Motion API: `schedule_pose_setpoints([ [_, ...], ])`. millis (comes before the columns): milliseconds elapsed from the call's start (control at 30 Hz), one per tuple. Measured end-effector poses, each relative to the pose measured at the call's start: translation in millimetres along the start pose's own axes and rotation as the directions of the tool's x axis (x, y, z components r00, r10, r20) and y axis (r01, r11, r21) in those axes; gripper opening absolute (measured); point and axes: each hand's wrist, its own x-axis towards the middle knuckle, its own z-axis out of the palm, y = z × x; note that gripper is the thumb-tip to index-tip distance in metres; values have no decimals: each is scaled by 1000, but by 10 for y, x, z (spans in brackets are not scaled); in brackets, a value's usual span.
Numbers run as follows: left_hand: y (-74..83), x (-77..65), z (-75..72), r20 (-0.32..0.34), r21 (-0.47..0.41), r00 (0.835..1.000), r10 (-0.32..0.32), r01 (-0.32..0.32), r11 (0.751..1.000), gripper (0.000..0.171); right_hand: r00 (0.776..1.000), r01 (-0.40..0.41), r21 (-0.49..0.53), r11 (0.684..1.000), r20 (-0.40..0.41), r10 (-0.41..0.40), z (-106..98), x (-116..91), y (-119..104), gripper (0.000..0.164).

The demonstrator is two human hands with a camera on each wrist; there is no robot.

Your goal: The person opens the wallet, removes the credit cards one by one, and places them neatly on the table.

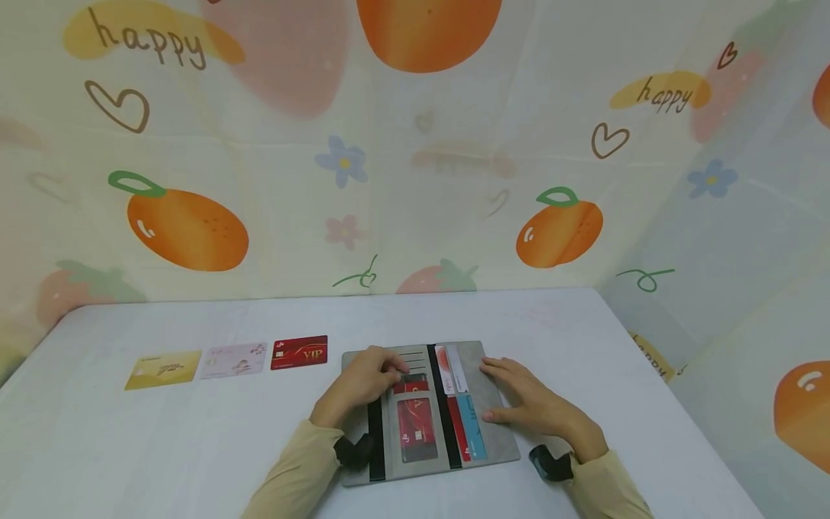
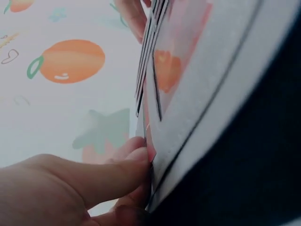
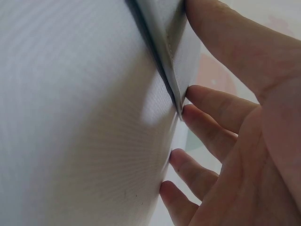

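A grey open card wallet [image 1: 496,425] lies flat on the table, with black bands down it. My left hand [image 1: 358,380] is over its left panel, thumb and fingertips pinching a red card [image 1: 410,386] at the upper pocket. In the left wrist view, the left hand [image 2: 70,181] has its thumb pressed at the card's edge beside the slots. Below, another red card [image 1: 415,422] shows through a window pocket. My right hand [image 1: 538,400] rests on the wallet's right edge with fingers spread; the right wrist view shows the fingertips [image 3: 195,113] at that edge.
Left of the wallet lie a gold card [image 1: 162,370], a pale pink card [image 1: 233,360] and a red VIP card [image 1: 299,352] in a row. A blue card [image 1: 471,425] and other cards fill the right panel's slots. A fruit-print cloth [image 1: 389,180] hangs behind the white table [image 1: 162,447].
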Motion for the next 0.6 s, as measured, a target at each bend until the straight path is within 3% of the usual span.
schedule_pose_setpoints([
  [333, -2, 14, -27, -13, -28, 1000, -4, 3, 1000, 17, 1000, 6, -2, 1000, -2, -6, 6, 4, 4, 83],
  [600, -45, 79, -17, -74, -67, 996, -45, 40, 997, 17, 1000, 13, -3, 1000, -5, -13, -2, -5, -4, 83],
])
